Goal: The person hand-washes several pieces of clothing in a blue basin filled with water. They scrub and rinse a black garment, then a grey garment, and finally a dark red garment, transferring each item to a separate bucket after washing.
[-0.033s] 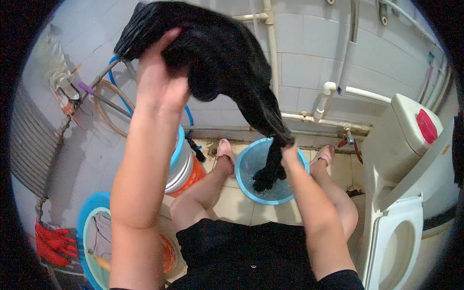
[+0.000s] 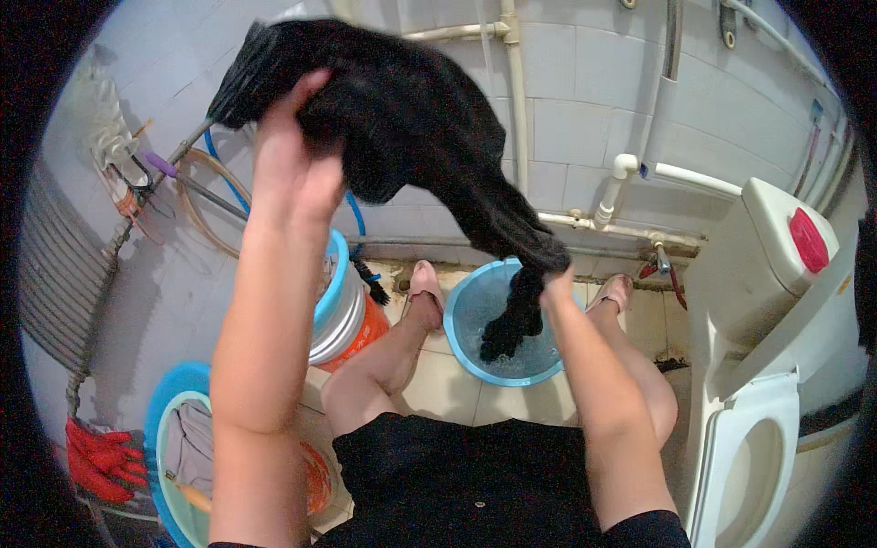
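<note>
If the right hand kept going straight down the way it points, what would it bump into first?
Probably the blue basin of water on the floor: the right hand grips the black wet cloth just above it, though depth is unclear.

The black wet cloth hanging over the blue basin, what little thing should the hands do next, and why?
Probably the right hand should squeeze downward. The black cloth is held high by the left hand, and its lower end dangles into the blue basin, so drips would likely fall there.

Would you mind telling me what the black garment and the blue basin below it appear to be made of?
The black garment looks like soft, wet woven or knit fabric: it sags, folds and twists between both hands, matte. The blue basin seems moulded plastic, judging by its smooth, slightly glossy rim and even colour.
</note>
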The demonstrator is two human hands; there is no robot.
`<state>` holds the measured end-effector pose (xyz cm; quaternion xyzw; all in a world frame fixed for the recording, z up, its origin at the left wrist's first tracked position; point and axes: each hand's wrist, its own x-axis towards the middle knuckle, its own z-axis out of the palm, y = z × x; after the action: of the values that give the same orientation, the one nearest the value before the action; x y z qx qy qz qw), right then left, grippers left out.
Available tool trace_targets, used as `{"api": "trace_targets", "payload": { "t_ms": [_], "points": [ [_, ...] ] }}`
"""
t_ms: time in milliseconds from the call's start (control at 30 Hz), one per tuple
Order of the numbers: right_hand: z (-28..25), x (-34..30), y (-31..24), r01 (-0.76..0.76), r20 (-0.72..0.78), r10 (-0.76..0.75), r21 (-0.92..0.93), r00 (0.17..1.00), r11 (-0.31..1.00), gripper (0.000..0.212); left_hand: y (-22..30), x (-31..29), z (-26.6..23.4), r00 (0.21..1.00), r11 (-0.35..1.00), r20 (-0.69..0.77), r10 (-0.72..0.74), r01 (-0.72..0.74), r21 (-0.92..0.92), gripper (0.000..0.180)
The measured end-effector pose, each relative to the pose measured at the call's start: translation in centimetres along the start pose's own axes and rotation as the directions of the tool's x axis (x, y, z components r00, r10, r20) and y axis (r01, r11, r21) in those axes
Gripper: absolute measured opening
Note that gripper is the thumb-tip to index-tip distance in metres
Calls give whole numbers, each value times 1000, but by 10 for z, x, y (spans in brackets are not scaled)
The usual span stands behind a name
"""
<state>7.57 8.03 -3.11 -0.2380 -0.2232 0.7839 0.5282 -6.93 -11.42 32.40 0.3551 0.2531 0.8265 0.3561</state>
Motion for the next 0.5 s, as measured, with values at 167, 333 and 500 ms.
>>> {"api": "trace_targets", "payload": {
  "t_ms": [167, 333, 500],
  "points": [
    [13, 12, -59, -78, 6, 78, 126, 997, 989, 29, -64, -17, -98, 866, 853, -303, -397, 470, 227, 24],
    [-70, 12, 22, 415, 272, -346, -785, 898, 460, 31, -240, -88, -191, 818, 351, -337, -466, 520, 779, 53],
    [-109, -42, 67, 296, 228, 209, -868, 951, -399, 75, -348, -164, -277, 872, -74, -155, -464, 136, 988, 84]
  ]
}}
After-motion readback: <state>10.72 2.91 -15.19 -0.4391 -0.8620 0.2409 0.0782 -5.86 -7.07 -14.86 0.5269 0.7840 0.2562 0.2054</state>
